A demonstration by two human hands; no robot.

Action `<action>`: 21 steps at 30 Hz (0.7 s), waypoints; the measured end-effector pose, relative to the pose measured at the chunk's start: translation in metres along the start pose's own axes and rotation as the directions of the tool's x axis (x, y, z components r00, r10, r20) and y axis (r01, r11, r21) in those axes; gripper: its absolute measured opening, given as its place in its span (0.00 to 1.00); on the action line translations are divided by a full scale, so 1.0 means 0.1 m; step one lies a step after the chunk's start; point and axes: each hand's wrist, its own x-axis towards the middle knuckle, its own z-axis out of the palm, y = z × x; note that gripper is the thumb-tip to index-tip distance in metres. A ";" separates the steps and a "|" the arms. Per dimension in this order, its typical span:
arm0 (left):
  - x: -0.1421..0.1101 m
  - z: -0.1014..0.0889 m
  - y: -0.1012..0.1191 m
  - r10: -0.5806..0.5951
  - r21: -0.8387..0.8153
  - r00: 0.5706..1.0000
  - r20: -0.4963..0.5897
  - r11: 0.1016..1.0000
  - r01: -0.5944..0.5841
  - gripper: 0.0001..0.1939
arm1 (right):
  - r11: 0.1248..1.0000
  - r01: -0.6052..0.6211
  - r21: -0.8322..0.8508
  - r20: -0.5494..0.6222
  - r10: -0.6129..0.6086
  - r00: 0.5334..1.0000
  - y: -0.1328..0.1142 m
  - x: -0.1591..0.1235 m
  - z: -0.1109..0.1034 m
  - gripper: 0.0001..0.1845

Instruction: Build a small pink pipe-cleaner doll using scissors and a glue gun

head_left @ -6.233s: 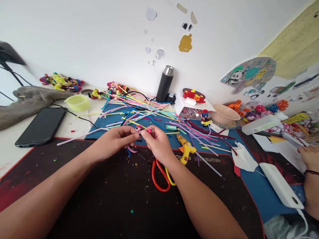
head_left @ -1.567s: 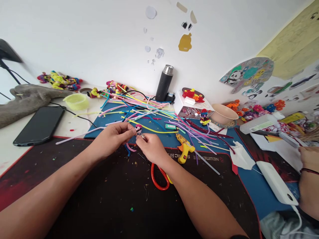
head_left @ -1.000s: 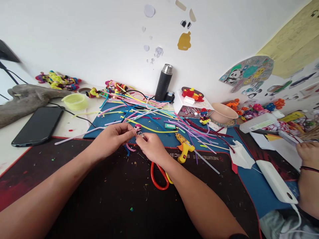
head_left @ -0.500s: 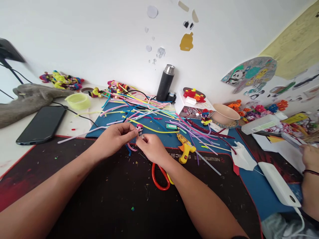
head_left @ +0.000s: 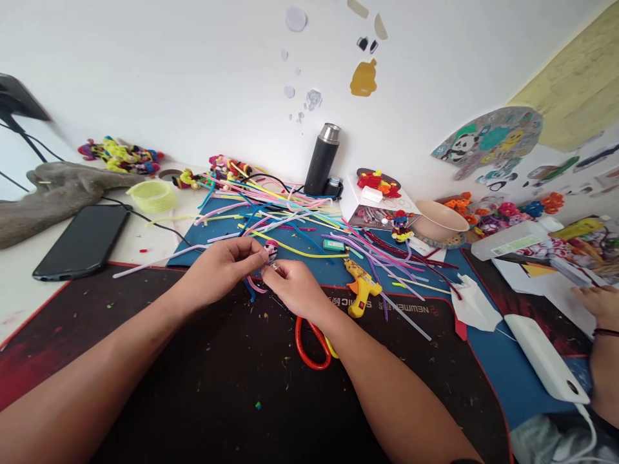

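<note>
Between my fingertips is a small pipe-cleaner figure (head_left: 271, 247) with a pink top and a white-and-black head. My left hand (head_left: 236, 261) pinches its side with thumb and forefinger. Just below, my right hand (head_left: 294, 283) is closed at the figure's lower part, where a small silvery bit shows; the fingers hide the rest. Blue and pink pipe-cleaner ends (head_left: 252, 288) hang under my hands. Scissors with red handles (head_left: 312, 345) lie beneath my right wrist. To the right rests a yellow glue gun (head_left: 360, 290) with a glue stick in it.
Many loose pipe cleaners (head_left: 285, 212) spread behind my hands. A black phone (head_left: 82, 241) lies left, a black thermos (head_left: 322, 161) stands at the wall. Finished figures (head_left: 123, 156) are piled back left. A co-worker's hand (head_left: 597, 303) is at far right, near a white power bank (head_left: 546, 357).
My hands stay nearly in place around the figure, with a slight shift of the right fingers. The co-worker's hand at the right has moved a little. The view has shifted slightly.
</note>
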 end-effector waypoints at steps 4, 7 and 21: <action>-0.02 -0.02 0.08 0.000 0.043 0.997 -0.080 0.999 0.003 0.26 | 0.979 0.008 0.205 0.030 -0.015 0.999 0.04 0.00 -0.01 0.24; -0.03 -0.02 0.16 0.007 0.073 0.993 -0.114 0.997 0.001 0.26 | 0.931 -0.010 0.364 0.067 -0.016 0.998 0.06 0.01 -0.03 0.26; -0.03 0.01 0.15 0.050 0.192 0.995 -0.085 0.981 -0.033 0.28 | 0.762 -0.009 0.647 -0.049 0.053 0.997 -0.04 0.03 -0.12 0.25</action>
